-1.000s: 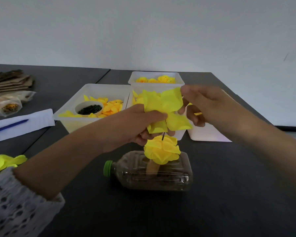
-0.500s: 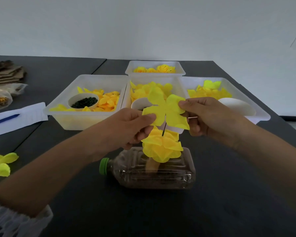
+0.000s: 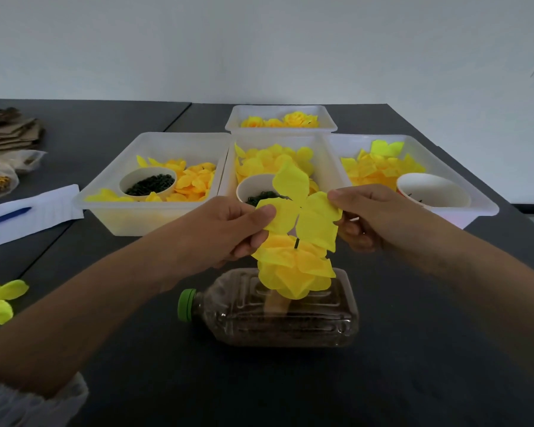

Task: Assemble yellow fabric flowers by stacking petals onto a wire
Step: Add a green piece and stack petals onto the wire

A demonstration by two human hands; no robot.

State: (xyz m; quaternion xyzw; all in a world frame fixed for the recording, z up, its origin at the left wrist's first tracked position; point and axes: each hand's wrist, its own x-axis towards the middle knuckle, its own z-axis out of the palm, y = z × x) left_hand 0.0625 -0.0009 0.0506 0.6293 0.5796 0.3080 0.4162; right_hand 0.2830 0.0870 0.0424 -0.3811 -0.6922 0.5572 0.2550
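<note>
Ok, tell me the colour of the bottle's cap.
Green: the bottle cap shows clearly in the head view.

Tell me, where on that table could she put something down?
Bare dark table lies right of the bottle, and in front of it. Another patch lies between the white paper and the loose petals. The trays behind crowd the middle.

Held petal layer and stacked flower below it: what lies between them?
In the head view, only a short dark wire shows between the petal layer and the stacked flower.
</note>
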